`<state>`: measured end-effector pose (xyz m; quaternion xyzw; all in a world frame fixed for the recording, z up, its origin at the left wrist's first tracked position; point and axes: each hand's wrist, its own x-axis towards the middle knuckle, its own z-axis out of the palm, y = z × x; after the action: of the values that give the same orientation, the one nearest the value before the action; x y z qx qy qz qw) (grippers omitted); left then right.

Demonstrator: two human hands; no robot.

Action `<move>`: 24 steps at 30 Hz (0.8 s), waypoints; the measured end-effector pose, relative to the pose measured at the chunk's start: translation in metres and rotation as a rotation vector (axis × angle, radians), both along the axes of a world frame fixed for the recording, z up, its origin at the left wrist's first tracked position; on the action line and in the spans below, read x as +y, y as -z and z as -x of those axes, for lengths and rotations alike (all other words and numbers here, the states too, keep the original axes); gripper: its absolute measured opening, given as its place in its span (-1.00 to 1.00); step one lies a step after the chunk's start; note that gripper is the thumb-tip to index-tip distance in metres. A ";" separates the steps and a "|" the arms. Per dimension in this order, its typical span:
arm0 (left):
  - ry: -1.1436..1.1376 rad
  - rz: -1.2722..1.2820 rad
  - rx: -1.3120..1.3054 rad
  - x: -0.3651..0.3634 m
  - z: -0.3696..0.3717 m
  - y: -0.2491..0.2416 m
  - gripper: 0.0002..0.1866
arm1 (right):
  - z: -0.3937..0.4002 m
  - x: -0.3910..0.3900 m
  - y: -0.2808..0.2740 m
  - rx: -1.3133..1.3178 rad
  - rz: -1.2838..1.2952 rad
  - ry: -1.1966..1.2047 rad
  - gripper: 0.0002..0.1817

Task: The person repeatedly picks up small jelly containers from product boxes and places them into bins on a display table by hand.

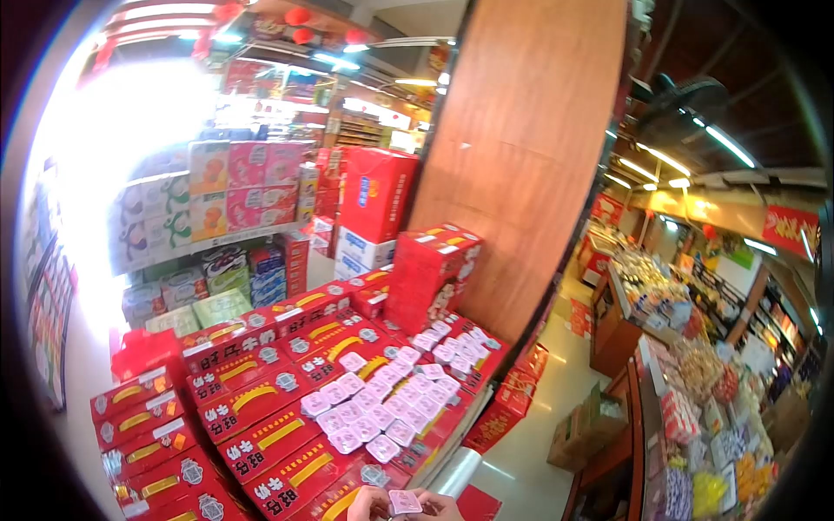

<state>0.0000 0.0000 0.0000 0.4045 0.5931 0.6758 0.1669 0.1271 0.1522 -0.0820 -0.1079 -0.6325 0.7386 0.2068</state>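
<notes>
Both hands are showing at the near edge of the view, the left hand (368, 504) and the right hand (440, 508) pinching a small pink pack (405, 501) between them, its printed face turning upward. The fingers are closing narrowly on its two sides. The pack is sitting just in front of the red cartons (274, 435), which are lying in rows across the display. On top of these cartons, a little farther off, many pale pink packs (366, 408) are lying close together, some smaller groups spreading to the far right. A tall red box (432, 276) is standing beyond them, beside a wooden pillar (521, 156). On the right, a cardboard box (588, 427) is resting on the floor (522, 449).
</notes>
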 end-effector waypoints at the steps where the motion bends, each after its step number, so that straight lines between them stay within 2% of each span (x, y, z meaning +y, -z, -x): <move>1: 0.068 0.007 -0.078 0.000 0.004 0.005 -0.68 | -0.005 -0.003 0.004 -0.078 -0.068 0.066 -0.66; 2: 0.140 0.020 -0.154 -0.003 0.010 0.008 -0.68 | -0.008 -0.009 0.008 -0.156 -0.130 0.138 -0.66; 3: 0.213 0.062 -0.070 -0.013 -0.004 -0.016 -0.68 | -0.026 -0.029 0.005 -0.088 -0.053 0.207 -0.67; 4: 0.284 0.084 -0.005 -0.017 0.011 -0.038 -0.69 | -0.014 -0.045 -0.005 -0.035 0.002 0.271 -0.68; 5: 0.353 0.085 0.010 -0.015 0.001 -0.050 -0.69 | -0.035 -0.055 -0.023 -0.033 0.038 0.331 -0.69; 6: 0.407 0.036 0.100 -0.006 -0.020 -0.047 -0.70 | -0.075 -0.061 -0.080 -0.049 0.024 0.309 -0.71; 9: 0.506 0.154 0.357 -0.001 -0.037 -0.047 -0.68 | -0.116 -0.060 -0.008 -0.116 -0.071 0.374 -0.72; 10: 0.546 0.277 0.420 0.003 -0.047 -0.033 -0.63 | -0.132 -0.074 -0.043 -0.040 0.027 0.411 -0.72; 11: 0.546 0.229 0.506 0.008 -0.061 -0.017 -0.58 | -0.147 -0.078 -0.037 -0.041 0.006 0.466 -0.72; 13: 0.674 0.256 0.361 0.010 -0.114 -0.037 -0.54 | -0.192 -0.084 -0.027 -0.067 -0.041 0.582 -0.70; 14: 0.734 0.282 0.245 0.013 -0.134 -0.027 -0.51 | -0.211 -0.088 -0.024 -0.130 -0.089 0.622 -0.69; 15: 0.774 0.279 0.217 -0.010 -0.192 -0.027 -0.51 | -0.279 -0.120 -0.052 -0.289 -0.111 0.651 -0.68; 17: 0.827 0.247 0.322 -0.004 -0.207 -0.022 -0.52 | -0.294 -0.130 -0.027 -0.372 -0.170 0.749 -0.66; 18: 0.871 0.286 0.325 0.006 -0.223 -0.019 -0.51 | -0.310 -0.130 -0.010 -0.287 -0.082 0.823 -0.65; 21: 1.031 0.457 0.258 0.019 -0.285 -0.019 -0.50 | -0.363 -0.142 0.026 -0.218 -0.073 1.045 -0.70; 24: 1.135 0.445 0.369 0.018 -0.342 -0.019 -0.51 | -0.433 -0.171 -0.009 -0.221 0.168 0.837 -0.62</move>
<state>0.3420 0.0182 0.0187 0.7214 0.4316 0.2619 0.4740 0.5596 -0.0187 -0.0732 -0.4497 -0.4904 0.6241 0.4096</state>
